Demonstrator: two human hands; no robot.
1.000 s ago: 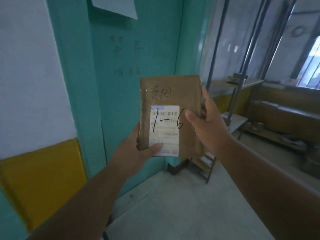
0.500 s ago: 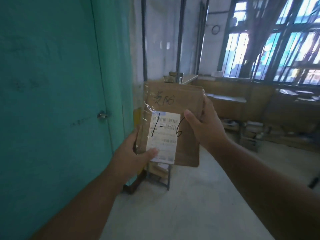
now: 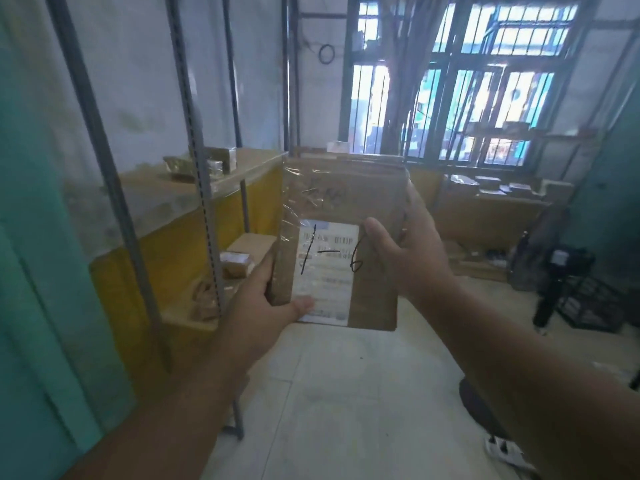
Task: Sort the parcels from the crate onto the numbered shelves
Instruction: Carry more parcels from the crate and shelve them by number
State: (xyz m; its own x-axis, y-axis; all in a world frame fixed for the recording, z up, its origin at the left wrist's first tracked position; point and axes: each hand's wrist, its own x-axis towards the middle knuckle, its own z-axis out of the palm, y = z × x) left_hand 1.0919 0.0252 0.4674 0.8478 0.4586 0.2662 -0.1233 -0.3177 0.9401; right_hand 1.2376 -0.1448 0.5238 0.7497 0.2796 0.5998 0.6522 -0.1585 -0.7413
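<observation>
A flat brown cardboard parcel [image 3: 370, 202], taped over and carrying a white label marked "1-6", is held upright at chest height in front of me. My left hand [image 3: 266, 299] grips its lower left corner, thumb across the label's bottom edge. My right hand [image 3: 408, 251] grips its right edge, thumb on the front face. A metal shelf rack [image 3: 204, 209] stands to the left with several small brown parcels [image 3: 239, 263] on its boards. No crate is in view.
A teal door or wall [image 3: 41, 271] runs along the left. A second low shelf with flat parcels [image 3: 495, 187] stands under the barred window [image 3: 450, 81]. A black fan [image 3: 568, 289] sits on the floor at right. Pale floor [image 3: 346, 393] lies ahead.
The view has swung right, from the teal door to the shelf rack and window. Both hands keep the same grip on the parcel, which stays in front of me.
</observation>
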